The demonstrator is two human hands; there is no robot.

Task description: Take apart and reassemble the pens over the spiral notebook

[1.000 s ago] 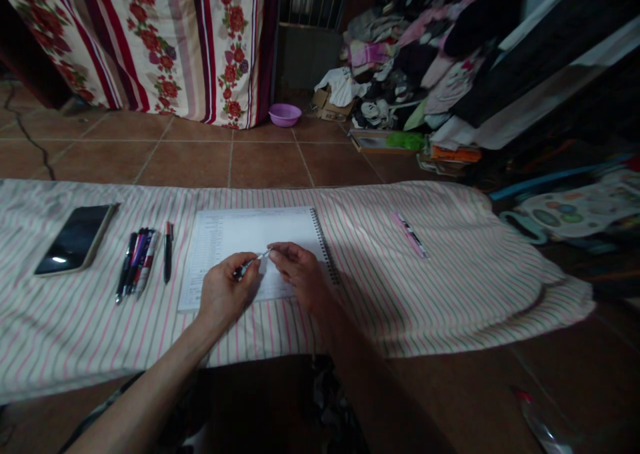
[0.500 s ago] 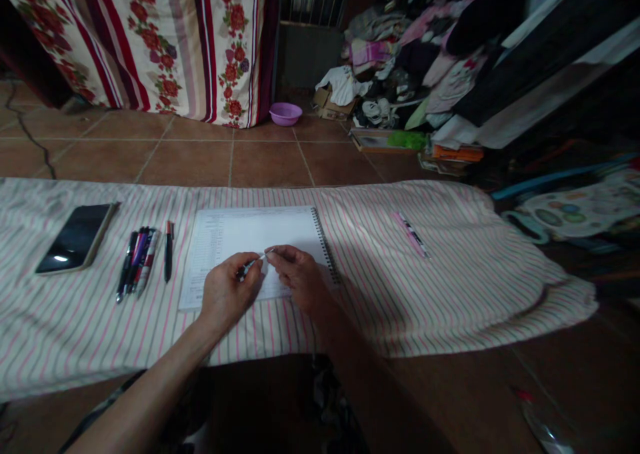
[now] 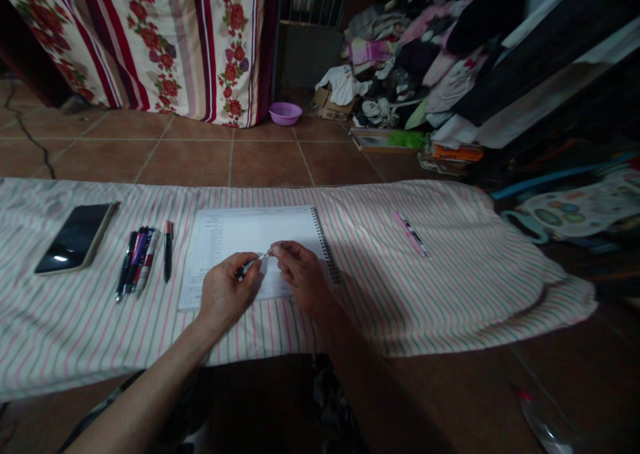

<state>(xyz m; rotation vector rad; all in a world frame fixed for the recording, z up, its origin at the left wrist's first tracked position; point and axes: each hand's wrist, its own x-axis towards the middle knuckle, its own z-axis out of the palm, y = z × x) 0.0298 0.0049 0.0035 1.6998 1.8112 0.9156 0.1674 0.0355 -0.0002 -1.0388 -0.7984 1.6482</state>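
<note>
Above the spiral notebook [image 3: 270,224], my left hand [image 3: 230,291] is closed around a pen [image 3: 263,255], whose dark barrel shows partly between thumb and fingers. The pen's pale, narrow end points toward my right hand [image 3: 299,272]. Thumb and forefinger of that hand pinch at this end; whether they hold the tip or a small separate part is too fine to make out. To the left of the notebook lies a single dark pen with an orange end [image 3: 169,251]. Farther left is a row of several pens [image 3: 137,261].
A striped cloth [image 3: 475,274] covers the low table. A phone [image 3: 77,237] lies at the left, and a pink and black pen [image 3: 413,235] at the right. Beyond, on the tiled floor, stand a purple basin [image 3: 285,113] and a heap of clothes [image 3: 400,61].
My right hand has shifted slightly to the right and up, away from my left, so a little more of the pen's pale end shows. The left hand has barely moved.
</note>
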